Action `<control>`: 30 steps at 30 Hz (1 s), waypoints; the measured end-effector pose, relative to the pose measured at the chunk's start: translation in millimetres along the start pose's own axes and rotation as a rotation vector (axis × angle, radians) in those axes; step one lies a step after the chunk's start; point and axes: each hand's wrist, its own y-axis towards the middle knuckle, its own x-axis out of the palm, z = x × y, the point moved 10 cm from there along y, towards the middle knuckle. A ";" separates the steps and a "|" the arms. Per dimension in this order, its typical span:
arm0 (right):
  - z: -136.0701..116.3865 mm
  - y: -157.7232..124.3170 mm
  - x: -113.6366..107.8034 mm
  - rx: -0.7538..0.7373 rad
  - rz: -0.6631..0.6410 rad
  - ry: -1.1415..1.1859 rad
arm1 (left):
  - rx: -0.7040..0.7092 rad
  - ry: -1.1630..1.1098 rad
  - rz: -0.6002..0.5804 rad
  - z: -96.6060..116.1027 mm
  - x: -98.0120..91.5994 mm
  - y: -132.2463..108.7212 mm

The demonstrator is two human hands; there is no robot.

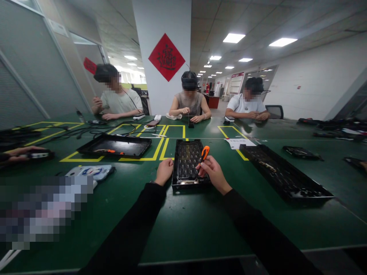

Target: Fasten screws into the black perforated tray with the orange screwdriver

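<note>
A black rectangular tray (186, 187) lies in front of me on the green table, with rows of small slots or parts inside that I cannot make out one by one. Curled fingers of my left hand (164, 172) grip its left wall. My right hand (212, 170) is closed around an orange-and-black screwdriver (205, 152), handle upward and tilted. The screwdriver's lower end points down into the tray's right side and is mostly hidden by my fingers. A pale metallic strip (189, 182) lies at the tray's near end.
Black trays stand to the left (143, 152) and right (304, 193), with a white paper (241, 143) by the right one. A phone (94, 172) lies left. Cables (83, 130) cross the far left. Three people sit opposite; another person's hand (23, 152) shows at left.
</note>
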 end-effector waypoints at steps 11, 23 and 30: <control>1.5 -0.1 -0.4 0.003 0.026 -0.037 | -0.004 0.006 -0.009 0.9 -0.5 -1.1; -0.7 -2.5 -0.6 0.022 -0.012 0.019 | 0.011 0.008 0.003 -1.3 0.9 0.7; 3.1 1.2 0.0 0.016 0.019 0.002 | 0.018 0.021 -0.006 0.6 0.7 -0.4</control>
